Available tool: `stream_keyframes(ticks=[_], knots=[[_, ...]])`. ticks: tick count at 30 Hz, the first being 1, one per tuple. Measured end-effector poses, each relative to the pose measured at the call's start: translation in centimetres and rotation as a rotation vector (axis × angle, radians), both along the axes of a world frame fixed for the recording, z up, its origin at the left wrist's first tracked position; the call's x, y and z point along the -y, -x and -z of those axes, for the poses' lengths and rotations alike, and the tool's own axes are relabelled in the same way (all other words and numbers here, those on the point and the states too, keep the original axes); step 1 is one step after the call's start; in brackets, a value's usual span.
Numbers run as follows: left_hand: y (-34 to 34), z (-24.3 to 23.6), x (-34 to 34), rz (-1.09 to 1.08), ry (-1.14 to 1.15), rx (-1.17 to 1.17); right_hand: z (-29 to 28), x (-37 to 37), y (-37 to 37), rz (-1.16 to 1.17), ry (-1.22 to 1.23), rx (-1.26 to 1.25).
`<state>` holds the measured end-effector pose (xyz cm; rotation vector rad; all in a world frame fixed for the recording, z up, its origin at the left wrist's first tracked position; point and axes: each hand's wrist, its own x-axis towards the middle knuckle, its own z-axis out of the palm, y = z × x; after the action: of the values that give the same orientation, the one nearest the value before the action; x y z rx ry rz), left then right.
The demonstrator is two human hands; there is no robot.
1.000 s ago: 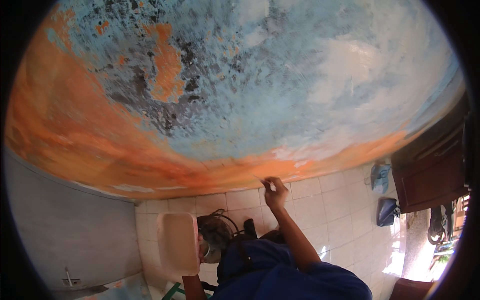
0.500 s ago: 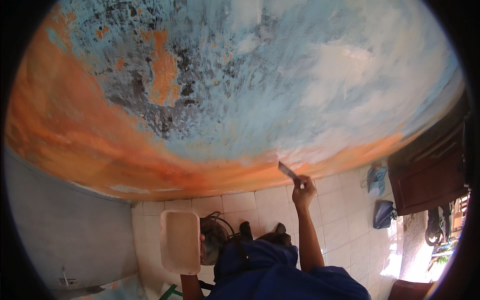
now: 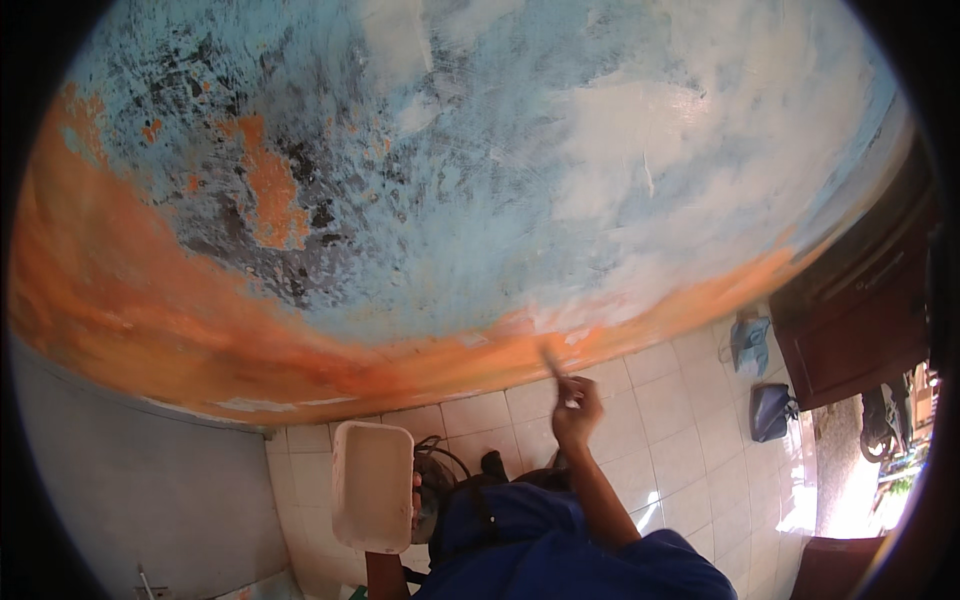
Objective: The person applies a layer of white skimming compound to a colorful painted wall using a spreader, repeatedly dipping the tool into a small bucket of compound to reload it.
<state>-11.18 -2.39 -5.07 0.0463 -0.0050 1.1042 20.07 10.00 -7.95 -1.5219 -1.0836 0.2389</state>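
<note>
My right hand [image 3: 578, 412] is closed round the handle of a putty knife [image 3: 550, 358]. Its blade, smeared by motion, points up toward the lower orange band of a painted wall [image 3: 480, 230]; whether it touches cannot be told. Whitish filler patches and scraped blue and dark areas cover that wall. In my left hand [image 3: 417, 500] I hold a pale rectangular tub [image 3: 341, 490] low on the left, its open top facing up. Only the fingertips show past the tub's right side. What lies inside looks pale and is hard to make out.
Light tiles cover the floor [image 3: 650, 430]. A dark bag-like thing with a cord [image 3: 436, 470] is beside the tub. At the right are a light-blue bag [image 3: 750, 345], a dark blue bag [image 3: 770, 412] and a brown wooden door [image 3: 850, 330]. A grey wall [image 3: 140, 470] stands left.
The putty knife and my right hand have moved left and slightly down in the picture. The wall's patches have shifted left as the view turned. My left hand still holds the tub.
</note>
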Motion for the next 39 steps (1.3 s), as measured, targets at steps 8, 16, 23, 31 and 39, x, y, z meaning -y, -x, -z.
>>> stream_keyframes(ticks=[8,16,23,31,39], knots=[[1.2,-0.5,-1.0,0.038,0.015,-0.006,3.6,-7.4,3.9,0.468,-0.095,0.038],[3.0,-1.7,-0.6,-0.125,-0.008,-0.158,2.0,-5.8,21.0,0.054,-0.084,-0.142],[4.8,-2.2,0.9,-0.19,-0.038,-0.19,3.1,-0.1,12.5,0.009,-0.089,-0.045],[3.1,-3.1,-0.5,-0.282,-0.083,-0.327,2.9,-7.6,17.7,0.313,0.021,-0.213],[4.4,-3.2,-0.3,-0.256,-0.088,-0.292,-2.3,1.1,20.0,-0.194,0.236,-0.419]])
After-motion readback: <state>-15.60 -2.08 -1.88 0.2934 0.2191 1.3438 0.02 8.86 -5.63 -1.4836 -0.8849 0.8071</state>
